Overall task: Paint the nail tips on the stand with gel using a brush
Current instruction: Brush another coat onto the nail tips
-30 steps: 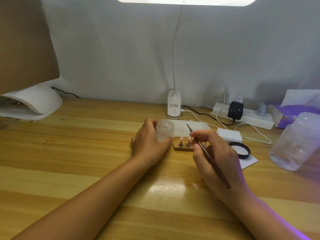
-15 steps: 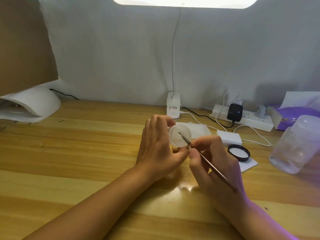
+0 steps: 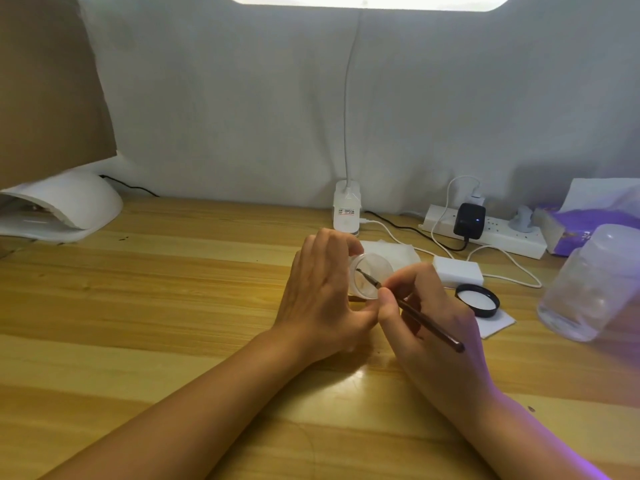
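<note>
Head view showed the left hand (image 3: pixel 322 296) gripping the tilted gel jar (image 3: pixel 370 277), the right hand (image 3: pixel 426 306) pinching the brush (image 3: pixel 415 313), tip inside; I judged painting still ahead, the stand hidden.

Left hand (image 3: pixel 320 292) grips the tilted gel jar (image 3: pixel 370 277) above the bench (image 3: pixel 156 306). Right hand (image 3: pixel 429 317) pinches the brush (image 3: pixel 426 322), tip inside the jar.

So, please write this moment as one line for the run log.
phase: loading brush | left hand: holds gel jar, tilted | right hand: pinches brush, tip inside jar | lid: on table
</note>
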`<state>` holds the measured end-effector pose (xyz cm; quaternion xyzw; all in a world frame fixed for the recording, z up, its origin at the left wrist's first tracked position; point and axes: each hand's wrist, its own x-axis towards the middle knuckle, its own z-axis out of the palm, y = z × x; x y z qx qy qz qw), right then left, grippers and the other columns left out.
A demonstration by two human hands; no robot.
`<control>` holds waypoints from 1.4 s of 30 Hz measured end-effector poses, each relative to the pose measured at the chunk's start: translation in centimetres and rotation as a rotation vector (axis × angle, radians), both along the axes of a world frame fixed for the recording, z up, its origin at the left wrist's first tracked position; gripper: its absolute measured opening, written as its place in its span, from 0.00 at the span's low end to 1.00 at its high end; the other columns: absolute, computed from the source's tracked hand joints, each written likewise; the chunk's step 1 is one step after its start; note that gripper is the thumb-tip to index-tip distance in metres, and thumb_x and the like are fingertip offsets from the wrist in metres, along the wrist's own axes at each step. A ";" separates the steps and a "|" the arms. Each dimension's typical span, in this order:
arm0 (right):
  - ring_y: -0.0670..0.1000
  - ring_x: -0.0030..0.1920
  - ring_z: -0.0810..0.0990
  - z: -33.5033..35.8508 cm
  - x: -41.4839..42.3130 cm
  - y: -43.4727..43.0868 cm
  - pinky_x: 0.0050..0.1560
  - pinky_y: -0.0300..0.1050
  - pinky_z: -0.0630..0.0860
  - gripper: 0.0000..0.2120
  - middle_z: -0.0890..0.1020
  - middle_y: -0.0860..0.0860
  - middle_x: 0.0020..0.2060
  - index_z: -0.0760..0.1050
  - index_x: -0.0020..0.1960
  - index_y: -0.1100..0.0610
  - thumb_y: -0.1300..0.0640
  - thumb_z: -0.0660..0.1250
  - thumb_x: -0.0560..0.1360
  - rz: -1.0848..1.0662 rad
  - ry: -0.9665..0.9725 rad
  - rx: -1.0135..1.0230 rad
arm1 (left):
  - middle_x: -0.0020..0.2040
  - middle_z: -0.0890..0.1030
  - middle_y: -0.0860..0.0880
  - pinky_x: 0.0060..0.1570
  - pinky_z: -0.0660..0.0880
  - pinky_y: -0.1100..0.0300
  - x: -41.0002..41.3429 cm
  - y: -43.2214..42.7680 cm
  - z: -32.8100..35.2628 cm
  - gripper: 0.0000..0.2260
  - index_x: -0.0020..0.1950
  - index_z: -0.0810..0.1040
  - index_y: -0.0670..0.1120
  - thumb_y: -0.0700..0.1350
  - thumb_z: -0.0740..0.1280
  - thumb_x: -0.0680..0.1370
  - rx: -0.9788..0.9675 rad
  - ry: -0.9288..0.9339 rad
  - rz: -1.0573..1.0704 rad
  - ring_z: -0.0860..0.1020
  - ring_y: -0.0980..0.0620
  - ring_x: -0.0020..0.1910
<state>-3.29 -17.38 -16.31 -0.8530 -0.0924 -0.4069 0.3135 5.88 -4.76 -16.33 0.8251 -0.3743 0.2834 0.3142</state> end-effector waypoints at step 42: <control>0.49 0.29 0.77 0.7 0.9 -2.1 0.31 0.41 0.77 0.09 0.85 0.47 0.44 0.76 0.51 0.49 0.48 0.59 0.80 0.035 0.207 0.714 | 0.55 0.75 0.57 0.51 0.77 0.58 1.3 0.2 -0.6 0.22 0.61 0.63 0.55 0.52 0.70 0.74 0.118 0.317 -0.081 0.75 0.57 0.53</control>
